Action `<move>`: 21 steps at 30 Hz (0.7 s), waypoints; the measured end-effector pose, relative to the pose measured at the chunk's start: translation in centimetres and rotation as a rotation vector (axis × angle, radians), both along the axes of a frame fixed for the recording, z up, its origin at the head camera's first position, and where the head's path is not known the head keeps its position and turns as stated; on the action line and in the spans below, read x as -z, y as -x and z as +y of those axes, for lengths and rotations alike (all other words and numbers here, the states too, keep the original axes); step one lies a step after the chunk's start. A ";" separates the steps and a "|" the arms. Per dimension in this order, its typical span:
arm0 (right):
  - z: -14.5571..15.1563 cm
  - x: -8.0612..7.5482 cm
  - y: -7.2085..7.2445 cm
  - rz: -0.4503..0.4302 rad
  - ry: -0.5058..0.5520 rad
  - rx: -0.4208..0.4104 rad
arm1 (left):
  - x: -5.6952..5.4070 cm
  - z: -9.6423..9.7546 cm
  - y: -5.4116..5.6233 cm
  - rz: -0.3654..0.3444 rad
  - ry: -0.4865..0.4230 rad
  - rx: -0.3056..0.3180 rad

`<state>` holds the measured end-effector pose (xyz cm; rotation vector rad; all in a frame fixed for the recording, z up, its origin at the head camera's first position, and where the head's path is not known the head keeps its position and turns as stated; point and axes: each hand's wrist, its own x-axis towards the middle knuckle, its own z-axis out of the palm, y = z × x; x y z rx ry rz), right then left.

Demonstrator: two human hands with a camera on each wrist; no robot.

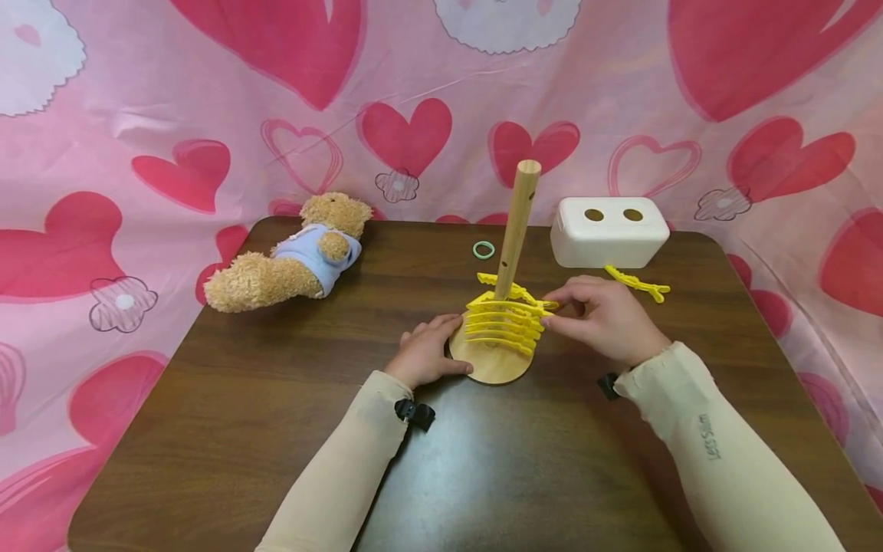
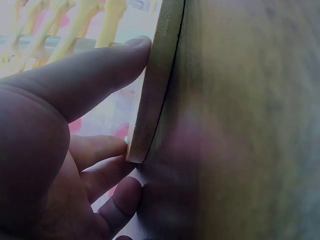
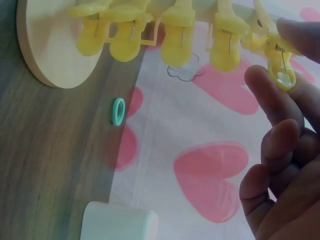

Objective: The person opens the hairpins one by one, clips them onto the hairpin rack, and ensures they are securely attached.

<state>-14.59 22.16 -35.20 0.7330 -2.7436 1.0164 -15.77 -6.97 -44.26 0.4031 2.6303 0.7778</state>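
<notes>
A wooden stand with an upright round post [image 1: 517, 222] on a disc base [image 1: 494, 369] stands mid-table. Several yellow plastic hair clips [image 1: 502, 326] are clipped round the post's lower part, one above another. My left hand [image 1: 428, 354] holds the base by its left rim, with the thumb [image 2: 115, 60] on the upper face and bent fingers [image 2: 102, 150] at the edge. With thumb and fingers, my right hand [image 1: 607, 318] pinches the handle end of the topmost hair clip [image 3: 281, 66] at the post. That clip's far end is partly hidden behind the post.
A loose yellow clip [image 1: 638, 284] lies right of the stand, before a white box [image 1: 607, 249] with two round holes. Behind the post is a green ring [image 1: 484, 250]. A teddy bear [image 1: 303, 257] in blue lies back left. Heart-print cloth [image 1: 407, 138] hangs behind.
</notes>
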 end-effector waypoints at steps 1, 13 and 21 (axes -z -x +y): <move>-0.1 0.0 0.1 -0.002 0.001 -0.002 | 0.0 0.0 0.0 0.002 0.003 0.002; -1.0 -0.4 0.4 -0.044 -0.006 -0.032 | 0.1 0.1 0.1 0.013 0.021 0.007; -0.7 0.4 0.2 -0.055 -0.004 0.027 | 0.2 0.1 0.1 0.014 0.018 0.008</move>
